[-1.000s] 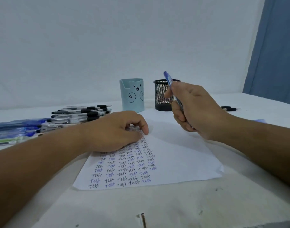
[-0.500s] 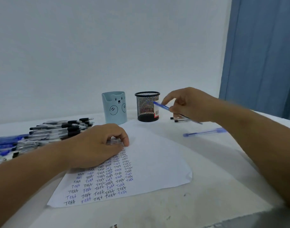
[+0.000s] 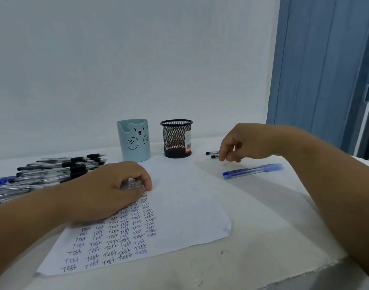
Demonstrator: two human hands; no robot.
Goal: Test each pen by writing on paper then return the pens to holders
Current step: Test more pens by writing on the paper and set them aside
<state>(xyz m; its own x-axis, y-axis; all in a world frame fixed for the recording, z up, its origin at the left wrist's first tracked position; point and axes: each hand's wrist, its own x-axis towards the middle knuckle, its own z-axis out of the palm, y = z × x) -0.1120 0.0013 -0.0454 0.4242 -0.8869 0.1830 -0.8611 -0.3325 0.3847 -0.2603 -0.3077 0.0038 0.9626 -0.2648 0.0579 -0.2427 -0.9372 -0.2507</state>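
1. The left hand [image 3: 108, 191] rests on the white sheet of paper [image 3: 179, 206], its fingers curled down with the tips pressing the page; it holds nothing that I can see.
2. That paper lies flat on the white table [image 3: 263, 237], in the middle and near side, its left half filled with columns of the handwritten word "Test" in black and blue ink.
3. The right hand [image 3: 242, 143] hangs over the far right part of the table, fingers loosely drooping, nothing in its grasp.
4. Just beneath its fingertips two thin black-tipped pens [image 3: 212, 154] lie on the table; whether the fingers touch them I cannot tell.
5. A translucent blue capped pen [image 3: 252, 171] lies on the table near the right hand, to the right of the paper, apart from both hands.
6. At the far edge of the paper stand two holders: a pale blue cup with a bear face [image 3: 134, 141] on the left and a black wire-mesh cup [image 3: 177, 138] on the right.
7. On the left lies a heap of clear pens with black grips [image 3: 60, 170], and some blue ones at the very edge.
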